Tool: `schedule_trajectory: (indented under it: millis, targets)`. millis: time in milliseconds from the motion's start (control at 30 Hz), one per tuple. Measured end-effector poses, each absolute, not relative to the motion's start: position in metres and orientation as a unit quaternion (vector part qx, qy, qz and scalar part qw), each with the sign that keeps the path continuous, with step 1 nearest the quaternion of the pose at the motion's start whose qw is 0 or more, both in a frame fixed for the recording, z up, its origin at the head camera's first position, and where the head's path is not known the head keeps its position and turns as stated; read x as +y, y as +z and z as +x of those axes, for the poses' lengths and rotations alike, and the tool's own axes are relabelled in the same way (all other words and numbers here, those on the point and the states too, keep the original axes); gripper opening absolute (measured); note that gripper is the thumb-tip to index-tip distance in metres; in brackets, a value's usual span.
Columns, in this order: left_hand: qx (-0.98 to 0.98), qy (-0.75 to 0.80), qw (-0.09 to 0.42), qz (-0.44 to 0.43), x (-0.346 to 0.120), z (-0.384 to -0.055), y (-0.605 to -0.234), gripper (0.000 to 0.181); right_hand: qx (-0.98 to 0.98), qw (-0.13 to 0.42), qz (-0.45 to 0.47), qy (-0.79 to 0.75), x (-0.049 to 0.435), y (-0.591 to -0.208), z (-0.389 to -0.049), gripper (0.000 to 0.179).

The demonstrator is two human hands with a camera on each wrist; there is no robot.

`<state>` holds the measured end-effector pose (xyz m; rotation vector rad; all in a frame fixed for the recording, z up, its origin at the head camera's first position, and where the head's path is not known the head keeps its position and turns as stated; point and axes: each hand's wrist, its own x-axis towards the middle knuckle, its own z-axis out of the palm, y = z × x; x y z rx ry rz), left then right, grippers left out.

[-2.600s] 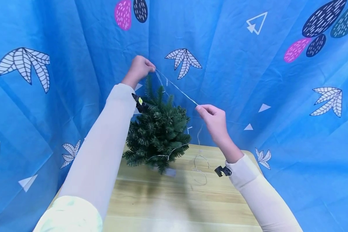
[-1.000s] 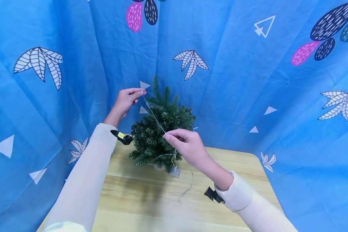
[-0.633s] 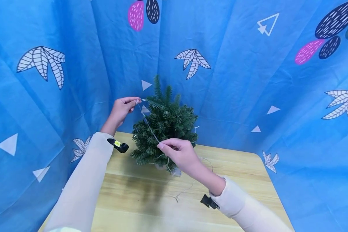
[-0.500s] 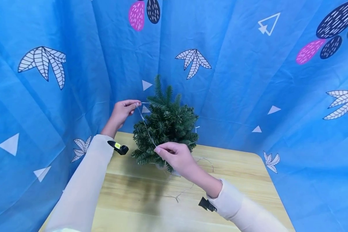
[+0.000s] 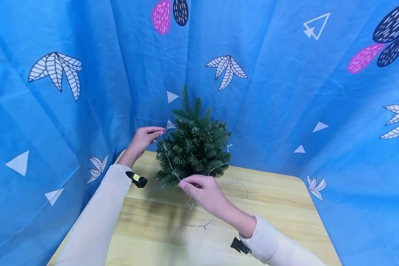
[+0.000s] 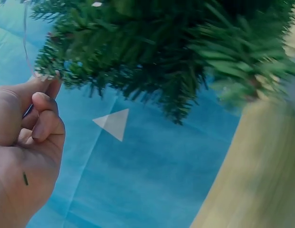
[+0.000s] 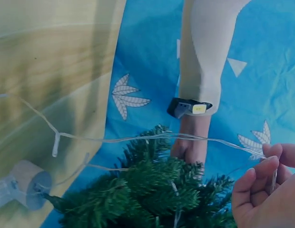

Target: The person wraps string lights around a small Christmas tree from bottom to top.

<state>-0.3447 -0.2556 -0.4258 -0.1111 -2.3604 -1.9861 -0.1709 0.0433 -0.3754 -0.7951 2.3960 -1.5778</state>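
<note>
A small artificial Christmas tree [image 5: 196,144] stands on the wooden table. My left hand [image 5: 141,142] is at its left side, pinching a thin clear string-light wire [image 5: 169,159] between thumb and fingertips. From there the wire slants down across the front of the branches to my right hand [image 5: 204,194], which pinches it before the lower tree. In the right wrist view, the string lights [image 7: 109,140] run on from the right hand [image 7: 271,190] past the tree's round wooden base [image 7: 31,185]. The left wrist view has the left hand [image 6: 33,137] beside the needle tips.
Loose string-light wire [image 5: 204,226] lies on the table [image 5: 269,207] in front of and right of the tree. A small bulb branch [image 5: 229,147] sticks out on the tree's right. Blue patterned curtain [image 5: 269,92] encloses the table's back and sides.
The left hand has come down from above the treetop to the tree's left side. The right hand has moved left and down to the front, and the wire now crosses the tree's left front.
</note>
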Motion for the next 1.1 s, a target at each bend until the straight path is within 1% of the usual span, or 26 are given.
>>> schedule_trajectory:
  millis: [133, 333, 400, 500, 600, 667, 733, 833, 900, 1000, 1100]
  targets:
    - [-0.773, -0.633, 0.011, -0.042, -0.254, -0.345, -0.430, 0.036, 0.806, 0.090, -0.242, -0.533, 0.048, -0.383, -0.169, 0.020]
    - [-0.798, -0.599, 0.003, -0.063, -0.250, -0.345, -0.431, 0.032, 0.807, 0.094, -0.230, -0.536, 0.055, -0.393, -0.171, 0.021]
    - [-0.797, -0.600, 0.010, -0.061, -0.251, -0.344, -0.431, 0.032, 0.807, 0.091, -0.227, -0.537, 0.058, -0.394, -0.172, 0.019]
    - [-0.800, -0.596, 0.047, -0.048, -0.255, -0.338, -0.427, 0.034, 0.805, 0.085, -0.222, -0.544, 0.062, -0.393, -0.173, 0.017]
    - [-0.817, -0.563, 0.112, -0.042, -0.253, -0.315, -0.414, 0.032, 0.804, 0.079, -0.216, -0.548, 0.066, -0.392, -0.174, 0.017]
    - [-0.830, -0.536, 0.148, -0.049, -0.246, -0.291, -0.401, 0.028, 0.804, 0.077, -0.215, -0.549, 0.068, -0.391, -0.175, 0.018]
    - [-0.835, -0.517, 0.173, -0.074, -0.234, -0.264, -0.390, 0.024, 0.807, 0.075, -0.213, -0.546, 0.069, -0.390, -0.176, 0.018]
    - [-0.828, -0.513, 0.184, -0.129, -0.210, -0.225, -0.380, 0.021, 0.808, 0.070, -0.212, -0.545, 0.072, -0.388, -0.177, 0.021]
    - [-0.822, -0.509, 0.186, -0.175, -0.193, -0.206, -0.379, 0.020, 0.809, 0.067, -0.211, -0.545, 0.073, -0.387, -0.178, 0.023]
    - [-0.818, -0.491, 0.189, -0.233, -0.171, -0.186, -0.384, 0.019, 0.809, 0.066, -0.209, -0.546, 0.074, -0.387, -0.179, 0.026]
    - [-0.821, -0.467, 0.197, -0.262, -0.156, -0.175, -0.393, 0.017, 0.810, 0.070, -0.206, -0.545, 0.074, -0.388, -0.180, 0.025]
